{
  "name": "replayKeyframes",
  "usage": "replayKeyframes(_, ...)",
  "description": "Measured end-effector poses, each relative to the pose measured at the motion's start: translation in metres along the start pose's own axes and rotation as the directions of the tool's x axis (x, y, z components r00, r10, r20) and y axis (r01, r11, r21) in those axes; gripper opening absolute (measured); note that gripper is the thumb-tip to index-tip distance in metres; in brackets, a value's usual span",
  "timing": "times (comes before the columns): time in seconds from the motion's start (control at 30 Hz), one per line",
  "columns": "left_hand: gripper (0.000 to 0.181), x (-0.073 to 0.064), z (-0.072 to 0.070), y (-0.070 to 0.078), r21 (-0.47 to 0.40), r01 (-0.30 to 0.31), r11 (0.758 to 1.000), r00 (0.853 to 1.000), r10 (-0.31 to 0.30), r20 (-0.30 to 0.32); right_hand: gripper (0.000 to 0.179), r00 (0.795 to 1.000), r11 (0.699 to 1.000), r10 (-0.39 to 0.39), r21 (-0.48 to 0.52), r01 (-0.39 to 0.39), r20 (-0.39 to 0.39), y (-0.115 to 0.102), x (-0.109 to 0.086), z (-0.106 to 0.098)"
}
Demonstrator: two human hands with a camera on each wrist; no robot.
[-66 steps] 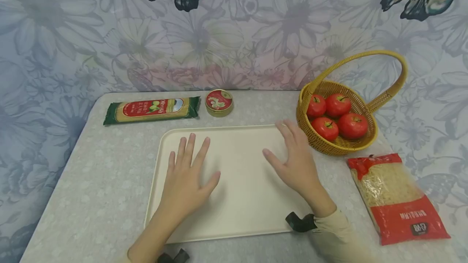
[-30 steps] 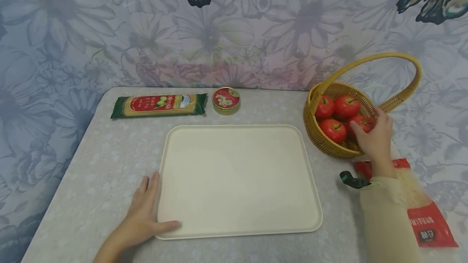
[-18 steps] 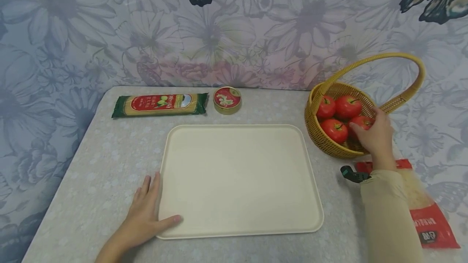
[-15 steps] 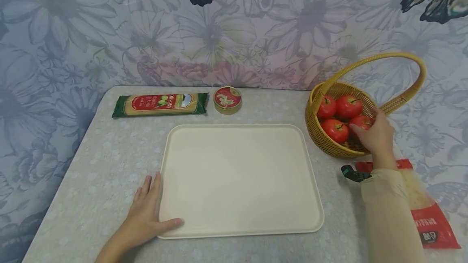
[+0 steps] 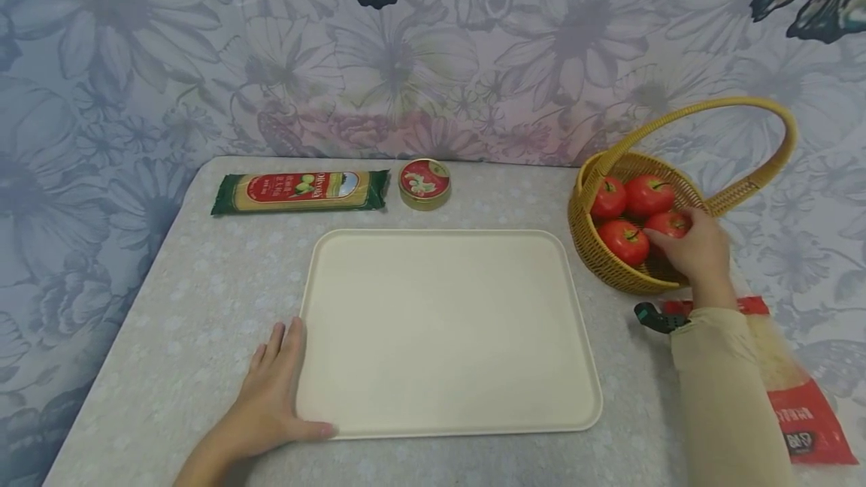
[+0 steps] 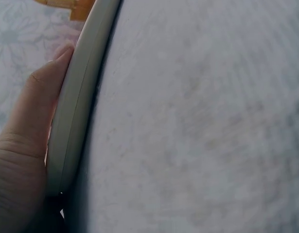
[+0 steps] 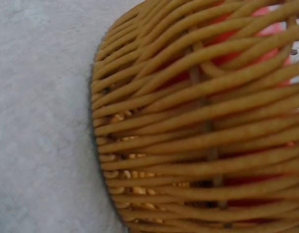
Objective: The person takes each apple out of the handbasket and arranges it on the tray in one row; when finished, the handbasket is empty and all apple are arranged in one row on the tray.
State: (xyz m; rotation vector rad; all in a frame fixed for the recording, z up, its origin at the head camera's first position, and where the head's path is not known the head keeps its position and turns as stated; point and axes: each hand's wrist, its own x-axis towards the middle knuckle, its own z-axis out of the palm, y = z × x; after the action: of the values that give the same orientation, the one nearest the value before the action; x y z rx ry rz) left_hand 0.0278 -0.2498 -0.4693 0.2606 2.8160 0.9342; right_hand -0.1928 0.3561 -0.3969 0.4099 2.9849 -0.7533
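Right hand (image 5: 702,252) reached tomato (image 5: 668,225), sleeve (image 5: 731,397) overlapping bag (image 5: 805,408)

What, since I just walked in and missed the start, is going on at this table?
A person's right hand is in the basket, holding a tomato that sits there with three other tomatoes. The left hand rests against the near left corner of the tray. A long packet and a round tin lie beyond the tray, and a red-ended bag lies at the right, partly hidden by the sleeve.
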Motion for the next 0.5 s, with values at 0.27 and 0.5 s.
replayKeyframes(0.27, 0.157, -0.0013, -0.001, -0.0029, 0.003, -0.026, 1.0, 1.0, 0.026, -0.005, 0.099, 0.991, 0.996, 0.087, -0.013, -0.086, 0.097, -0.0033, 0.0061, -0.0047)
replayKeyframes(0.5, 0.157, -0.0007, -0.0029, -0.002, -0.017, -0.01, 1.0, 1.0, 0.011, 0.02, 0.099, 0.995, 0.995, 0.099, -0.016, -0.099, 0.032, -0.0035, 0.0018, -0.0019)
